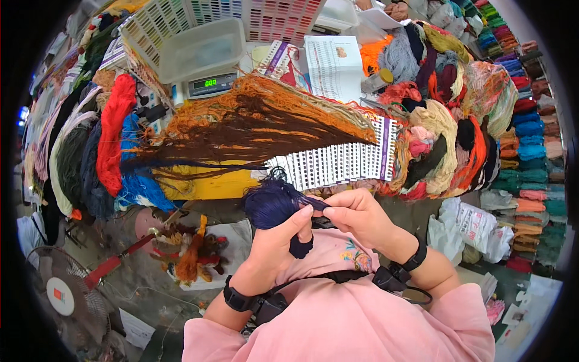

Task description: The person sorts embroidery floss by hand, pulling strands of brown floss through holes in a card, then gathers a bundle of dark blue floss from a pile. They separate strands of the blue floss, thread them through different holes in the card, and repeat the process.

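Note:
A bundled skein of dark navy thread (263,206) is in my left hand (272,242), its fingers wrapped round it and the thumb on top. My right hand (365,218) pinches a few strands drawn out from the skein to the right, between thumb and forefinger. Just beyond my hands lies a row of white punched thread cards (325,166), fanned along the table edge. Brown and orange threads (265,127) stretch leftward from these cards across the table. A few dark navy strands lie along the near side of the brown ones.
A digital scale (211,84) with a clear plastic tray (202,51) stands at the back, near colour charts (283,21) and a printed sheet (333,67). Skeins are heaped at left and right, including a red skein (117,133). A fan (66,295) stands lower left.

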`<action>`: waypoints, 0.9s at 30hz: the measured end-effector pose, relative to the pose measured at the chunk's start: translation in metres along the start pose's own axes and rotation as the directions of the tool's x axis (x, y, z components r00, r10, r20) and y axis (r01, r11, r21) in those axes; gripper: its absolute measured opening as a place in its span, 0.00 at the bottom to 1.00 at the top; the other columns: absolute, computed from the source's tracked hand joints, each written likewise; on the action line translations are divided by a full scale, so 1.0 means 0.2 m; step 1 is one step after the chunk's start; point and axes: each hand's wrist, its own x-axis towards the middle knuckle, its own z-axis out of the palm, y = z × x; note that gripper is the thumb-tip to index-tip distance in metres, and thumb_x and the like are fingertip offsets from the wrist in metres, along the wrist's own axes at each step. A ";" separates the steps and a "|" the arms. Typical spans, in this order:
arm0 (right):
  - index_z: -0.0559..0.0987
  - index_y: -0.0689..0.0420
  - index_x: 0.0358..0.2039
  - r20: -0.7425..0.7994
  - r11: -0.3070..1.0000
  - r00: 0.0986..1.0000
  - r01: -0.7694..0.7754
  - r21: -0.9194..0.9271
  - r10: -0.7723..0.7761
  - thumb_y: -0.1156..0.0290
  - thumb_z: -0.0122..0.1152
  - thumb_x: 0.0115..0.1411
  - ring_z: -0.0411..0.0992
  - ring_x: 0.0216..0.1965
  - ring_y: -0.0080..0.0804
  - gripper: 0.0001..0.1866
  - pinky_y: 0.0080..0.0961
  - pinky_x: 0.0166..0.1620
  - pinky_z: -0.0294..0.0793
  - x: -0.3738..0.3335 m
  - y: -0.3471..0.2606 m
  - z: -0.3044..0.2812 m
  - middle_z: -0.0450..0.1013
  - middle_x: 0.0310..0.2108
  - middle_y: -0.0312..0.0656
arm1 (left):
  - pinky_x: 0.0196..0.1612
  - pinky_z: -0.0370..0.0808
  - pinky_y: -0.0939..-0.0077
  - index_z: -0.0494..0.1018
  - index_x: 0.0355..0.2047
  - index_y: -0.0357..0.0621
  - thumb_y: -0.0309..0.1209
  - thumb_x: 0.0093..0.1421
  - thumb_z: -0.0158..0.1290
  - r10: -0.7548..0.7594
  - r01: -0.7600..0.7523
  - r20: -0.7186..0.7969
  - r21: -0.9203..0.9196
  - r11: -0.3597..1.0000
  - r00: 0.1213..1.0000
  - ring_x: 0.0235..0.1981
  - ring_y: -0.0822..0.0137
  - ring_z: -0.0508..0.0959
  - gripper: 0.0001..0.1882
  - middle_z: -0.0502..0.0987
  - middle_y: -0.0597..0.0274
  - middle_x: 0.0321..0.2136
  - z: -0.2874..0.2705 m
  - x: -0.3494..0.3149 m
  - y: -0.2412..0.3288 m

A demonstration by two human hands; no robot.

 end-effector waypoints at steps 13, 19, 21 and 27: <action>0.73 0.62 0.29 -0.071 0.988 0.996 0.060 0.144 -0.050 0.73 0.47 0.52 0.51 0.13 0.12 0.08 0.10 0.15 0.47 -0.03 0.02 0.00 0.59 0.12 0.29 | 0.18 0.58 0.90 0.68 0.28 0.37 0.26 0.51 0.47 -0.050 0.058 0.065 -0.127 0.990 0.997 0.16 0.80 0.61 0.05 0.64 0.69 0.16 0.01 0.05 -0.03; 0.73 0.62 0.31 -0.026 0.982 0.999 0.033 0.185 -0.028 0.71 0.46 0.53 0.50 0.13 0.11 0.09 0.09 0.16 0.46 -0.02 0.02 -0.01 0.59 0.12 0.29 | 0.18 0.58 0.89 0.67 0.28 0.36 0.27 0.51 0.47 -0.046 0.049 0.028 -0.139 0.989 0.999 0.16 0.80 0.61 0.06 0.64 0.69 0.16 0.04 0.05 -0.02; 0.72 0.62 0.31 -0.014 0.982 1.000 0.021 0.188 -0.019 0.71 0.46 0.53 0.50 0.13 0.11 0.09 0.09 0.16 0.46 -0.02 0.01 -0.02 0.59 0.12 0.29 | 0.18 0.58 0.89 0.67 0.28 0.35 0.28 0.52 0.47 -0.043 0.042 -0.003 -0.133 0.990 0.999 0.15 0.80 0.61 0.07 0.64 0.69 0.16 0.04 0.05 -0.02; 0.72 0.61 0.32 -0.006 0.987 0.999 0.043 0.155 -0.043 0.73 0.48 0.52 0.52 0.14 0.10 0.08 0.07 0.17 0.49 -0.02 0.01 -0.03 0.62 0.14 0.28 | 0.18 0.57 0.87 0.67 0.28 0.35 0.31 0.53 0.45 -0.033 0.037 0.046 -0.104 0.994 0.998 0.14 0.79 0.60 0.09 0.63 0.68 0.13 0.04 0.06 -0.03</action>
